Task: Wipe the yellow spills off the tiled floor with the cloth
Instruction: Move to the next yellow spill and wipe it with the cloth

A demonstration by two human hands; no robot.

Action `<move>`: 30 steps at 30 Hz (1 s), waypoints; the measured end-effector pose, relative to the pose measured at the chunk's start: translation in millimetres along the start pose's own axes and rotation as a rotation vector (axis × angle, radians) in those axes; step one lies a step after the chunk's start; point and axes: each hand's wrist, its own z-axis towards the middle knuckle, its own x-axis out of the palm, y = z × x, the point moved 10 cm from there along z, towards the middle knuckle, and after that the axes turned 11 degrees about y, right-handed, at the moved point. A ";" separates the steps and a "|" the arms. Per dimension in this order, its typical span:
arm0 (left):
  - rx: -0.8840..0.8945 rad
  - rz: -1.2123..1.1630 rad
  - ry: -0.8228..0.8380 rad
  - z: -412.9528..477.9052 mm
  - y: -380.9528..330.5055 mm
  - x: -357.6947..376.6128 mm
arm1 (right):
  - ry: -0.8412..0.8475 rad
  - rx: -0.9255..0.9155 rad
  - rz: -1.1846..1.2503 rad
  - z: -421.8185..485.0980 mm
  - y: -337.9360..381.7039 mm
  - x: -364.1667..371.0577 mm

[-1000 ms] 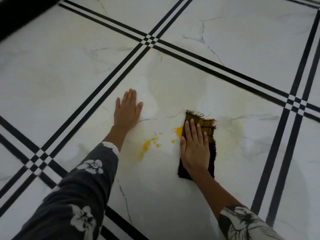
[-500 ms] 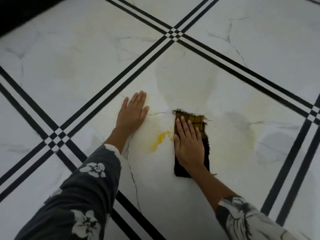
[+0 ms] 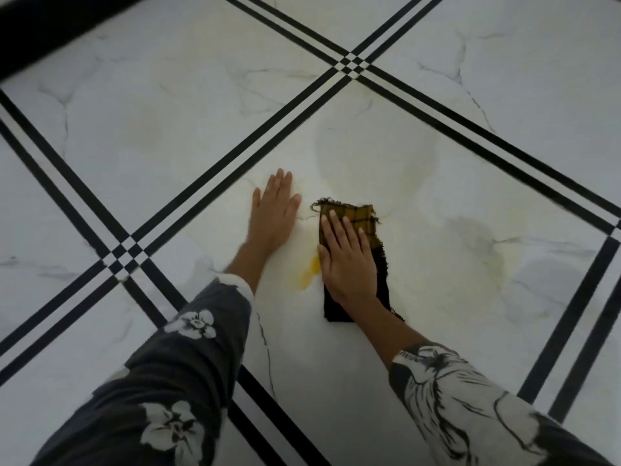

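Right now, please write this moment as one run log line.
right hand flat on cloth | left hand flat on floor | yellow spill partly left

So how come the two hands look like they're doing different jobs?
The right hand presses flat on the cloth, right beside the yellow spill; the left hand lies on bare tiled floor with nothing under it. The right hand sits nearer the person, the left reaches farther out. Both are flat, palm down, fingers pointing away.
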 end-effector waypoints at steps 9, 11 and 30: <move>-0.101 0.098 -0.066 -66.1 -114.9 82.8 | -0.149 0.362 0.137 -27.2 -129.1 -52.1; -0.081 0.190 -0.050 -77.0 -107.6 85.5 | -0.124 0.327 0.091 -25.4 -126.6 -44.2; -0.456 0.121 -0.138 -85.9 31.9 19.7 | -0.103 0.319 0.027 -24.5 -112.5 -24.6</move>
